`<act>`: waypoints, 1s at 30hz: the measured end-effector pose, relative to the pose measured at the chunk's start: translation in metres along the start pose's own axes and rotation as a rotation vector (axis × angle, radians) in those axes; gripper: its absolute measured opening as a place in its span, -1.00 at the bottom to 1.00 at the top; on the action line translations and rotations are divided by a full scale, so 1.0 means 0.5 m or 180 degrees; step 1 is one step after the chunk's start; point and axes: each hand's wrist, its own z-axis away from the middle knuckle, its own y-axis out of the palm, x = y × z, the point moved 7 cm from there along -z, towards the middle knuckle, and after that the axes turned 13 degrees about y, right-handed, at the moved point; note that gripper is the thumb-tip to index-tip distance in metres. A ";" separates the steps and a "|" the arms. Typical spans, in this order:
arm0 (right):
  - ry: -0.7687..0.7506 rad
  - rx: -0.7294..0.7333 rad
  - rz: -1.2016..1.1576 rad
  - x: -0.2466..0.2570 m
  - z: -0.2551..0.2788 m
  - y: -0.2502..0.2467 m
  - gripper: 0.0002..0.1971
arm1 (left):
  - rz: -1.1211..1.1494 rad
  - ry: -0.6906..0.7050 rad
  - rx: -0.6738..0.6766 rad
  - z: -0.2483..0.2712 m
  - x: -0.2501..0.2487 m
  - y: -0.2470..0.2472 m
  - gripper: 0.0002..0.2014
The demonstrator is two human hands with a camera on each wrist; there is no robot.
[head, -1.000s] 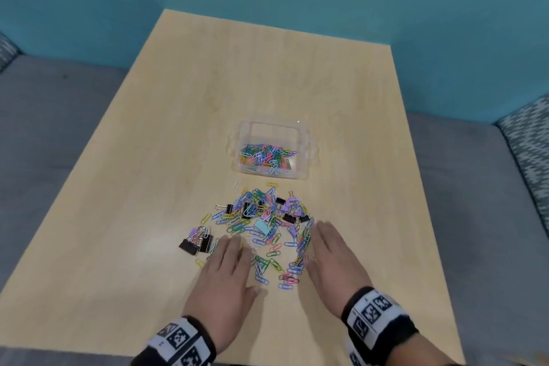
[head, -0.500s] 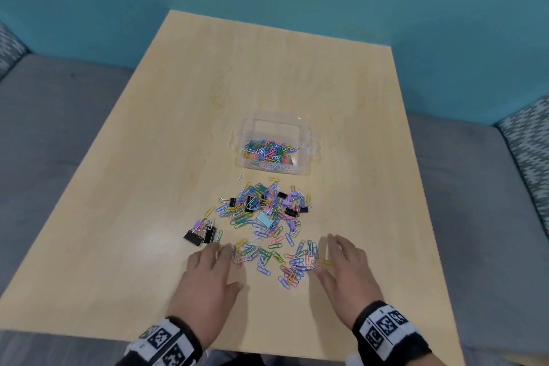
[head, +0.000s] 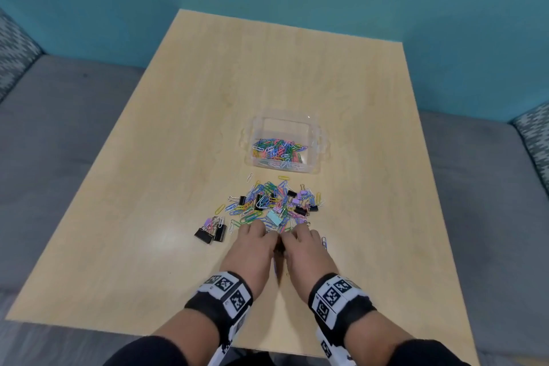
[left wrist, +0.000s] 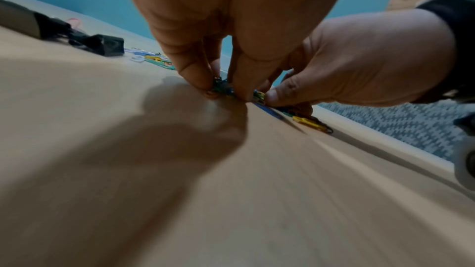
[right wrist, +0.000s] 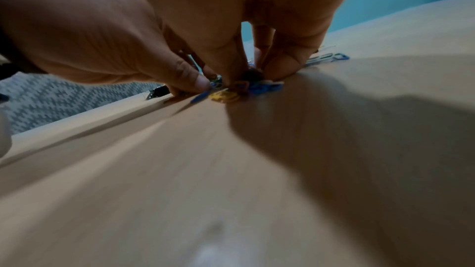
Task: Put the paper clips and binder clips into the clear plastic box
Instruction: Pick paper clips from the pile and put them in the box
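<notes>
Two hands meet over a heap of coloured paper clips (head: 274, 206) on a pale wooden table (head: 178, 157), near the middle of its near half. The left hand (head: 252, 249) and the right hand (head: 307, 252) sit side by side, knuckles up, at the pile's near edge. Seen from the wrists, the left fingertips (left wrist: 195, 80) and the right fingertips (right wrist: 282, 68) press down on the tabletop and curl around a small bunch of clips (right wrist: 231, 90) gathered between them (blue, yellow and green ones show at the tips). A few clips lie loose just right of the right hand. Black, lilac and pale blue binder clips (head: 297, 208) are mixed into the heap, and a separate cluster of binder clips (head: 211, 230) lies just beside it, toward the table's left edge. The clear plastic box (head: 322, 147) stands just beyond the pile, toward the far edge, upright and open, with a layer of paper clips on its floor.
</notes>
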 end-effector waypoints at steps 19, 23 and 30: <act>0.0120 0.0535 -0.0271 -0.035 -0.050 -0.042 -0.80 | 0.0895 -0.0488 -0.0131 -0.016 0.045 -0.044 -0.77; 0.0638 0.0791 -0.1164 -0.068 -0.077 -0.079 -0.79 | 0.1952 -0.0908 -0.0044 -0.018 0.072 -0.081 -0.75; 0.1104 0.0433 -0.2773 -0.082 -0.222 -0.240 -0.82 | 0.3198 -0.1295 -0.0850 -0.138 0.146 -0.210 -0.74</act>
